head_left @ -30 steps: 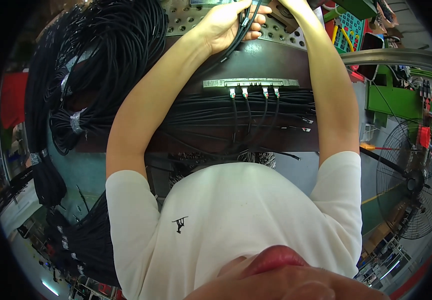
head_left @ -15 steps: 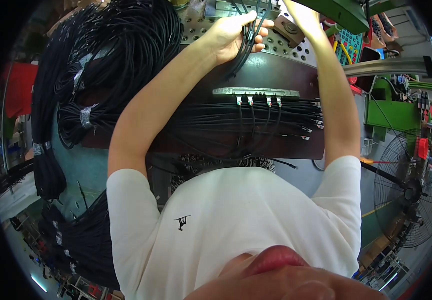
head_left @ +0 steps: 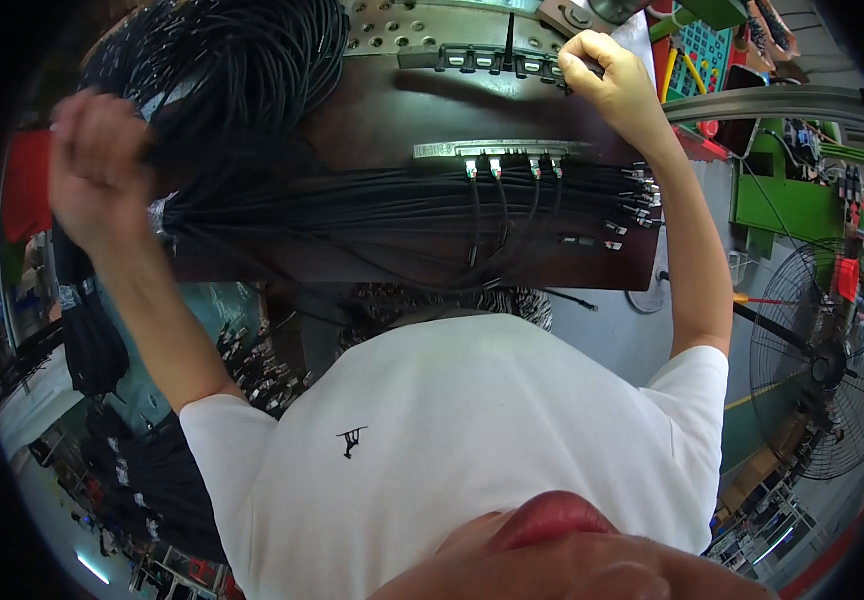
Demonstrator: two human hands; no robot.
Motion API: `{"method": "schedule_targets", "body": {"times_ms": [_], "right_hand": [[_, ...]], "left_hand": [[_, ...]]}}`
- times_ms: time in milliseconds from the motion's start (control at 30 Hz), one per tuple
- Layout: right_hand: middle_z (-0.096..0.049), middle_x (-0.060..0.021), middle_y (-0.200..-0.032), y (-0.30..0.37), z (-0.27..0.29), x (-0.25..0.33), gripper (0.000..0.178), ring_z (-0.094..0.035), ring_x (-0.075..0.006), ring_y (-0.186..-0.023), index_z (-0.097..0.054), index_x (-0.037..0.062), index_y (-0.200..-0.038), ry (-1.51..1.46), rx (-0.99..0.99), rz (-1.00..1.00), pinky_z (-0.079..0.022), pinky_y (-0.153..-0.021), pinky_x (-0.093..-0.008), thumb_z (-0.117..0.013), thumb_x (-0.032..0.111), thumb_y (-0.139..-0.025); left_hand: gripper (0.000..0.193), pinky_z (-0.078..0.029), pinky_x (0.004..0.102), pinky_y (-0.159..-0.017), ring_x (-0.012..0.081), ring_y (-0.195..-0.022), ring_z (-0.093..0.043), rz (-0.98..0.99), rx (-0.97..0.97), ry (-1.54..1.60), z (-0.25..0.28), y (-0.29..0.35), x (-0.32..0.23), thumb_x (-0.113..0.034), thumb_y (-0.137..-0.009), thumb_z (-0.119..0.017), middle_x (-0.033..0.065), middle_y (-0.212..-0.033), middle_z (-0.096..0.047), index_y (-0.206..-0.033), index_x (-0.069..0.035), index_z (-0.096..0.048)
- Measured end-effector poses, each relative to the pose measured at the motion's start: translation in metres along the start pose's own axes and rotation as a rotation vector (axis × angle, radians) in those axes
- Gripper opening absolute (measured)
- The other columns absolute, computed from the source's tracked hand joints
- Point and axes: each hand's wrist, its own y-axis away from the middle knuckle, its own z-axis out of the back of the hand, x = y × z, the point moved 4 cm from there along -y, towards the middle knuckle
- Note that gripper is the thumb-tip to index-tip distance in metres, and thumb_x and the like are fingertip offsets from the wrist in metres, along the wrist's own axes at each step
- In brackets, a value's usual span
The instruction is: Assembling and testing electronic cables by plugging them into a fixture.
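My left hand (head_left: 102,175) is raised at the far left, over the coiled black cables. Motion smears its fingers, so what they hold, if anything, is unclear. My right hand (head_left: 612,88) is closed round the right end of a dark slotted bar (head_left: 482,60) at the back of the dark table. Nearer to me lies a pale metal strip (head_left: 442,151). Several small metal cable plugs (head_left: 496,170) sit along its front edge, and their black cables run down toward me.
A large coil of black cables (head_left: 272,60) is heaped at the back left. Loose black cables (head_left: 352,195) stretch across the dark table (head_left: 562,270). At the back is a perforated metal plate (head_left: 387,30). A fan (head_left: 827,365) and green machine parts (head_left: 777,200) stand at the right.
My left hand has swung from the back middle, where it held black cables, to the far left. My right hand has come nearer and grips the slotted bar, now lying at the table's back.
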Motion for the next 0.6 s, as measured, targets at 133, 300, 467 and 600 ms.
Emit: {"method": "schedule_targets", "body": {"times_ms": [133, 300, 467, 600], "right_hand": [[-0.062, -0.0075, -0.094, 0.005, -0.019, 0.001, 0.017, -0.058, -0.0240, -0.088, -0.063, 0.0039, -0.096, 0.433, -0.028, 0.341, -0.047, -0.081, -0.0326, -0.067, 0.018, -0.087], [-0.064, -0.0038, -0.105, 0.047, -0.032, 0.037, 0.032, -0.060, -0.0262, -0.101, -0.064, 0.0111, -0.111, 0.348, -0.099, 0.292, -0.050, -0.084, -0.0380, -0.071, 0.027, -0.085], [-0.063, -0.0036, -0.093, 0.059, -0.050, 0.039, 0.021, -0.062, -0.0245, -0.089, -0.070, 0.0114, -0.104, 0.252, 0.023, 0.213, -0.051, -0.075, -0.0354, -0.069, 0.021, -0.086], [-0.066, -0.0105, -0.103, 0.002, -0.029, 0.050, 0.027, -0.063, -0.0229, -0.094, -0.066, 0.0043, -0.117, 0.164, -0.111, 0.261, -0.049, -0.082, -0.0301, -0.065, 0.012, -0.091]], "left_hand": [[0.044, -0.042, 0.0249, -0.074, 0.0113, -0.084, -0.057, -0.162, -0.833, -1.203, 0.103, 0.000, -0.099, -0.037, -0.106, -0.038, 0.0078, -0.095, -0.067, -0.109, 0.000, -0.061], [0.053, -0.051, 0.0256, -0.070, 0.0115, -0.081, -0.065, 0.010, -0.623, -2.046, 0.056, 0.017, -0.009, -0.047, -0.102, -0.043, 0.0100, -0.095, -0.073, -0.108, -0.002, -0.070], [0.045, -0.054, 0.0265, -0.076, 0.0152, -0.079, -0.066, 0.938, -0.004, -0.887, -0.022, 0.040, 0.211, -0.031, -0.105, -0.038, 0.0136, -0.092, -0.072, -0.118, 0.005, -0.061], [0.046, -0.050, 0.0252, -0.058, 0.0147, -0.069, -0.063, 0.770, -0.010, -0.575, -0.054, 0.022, 0.244, -0.036, -0.105, -0.039, 0.0097, -0.083, -0.069, -0.114, 0.004, -0.059]]}}
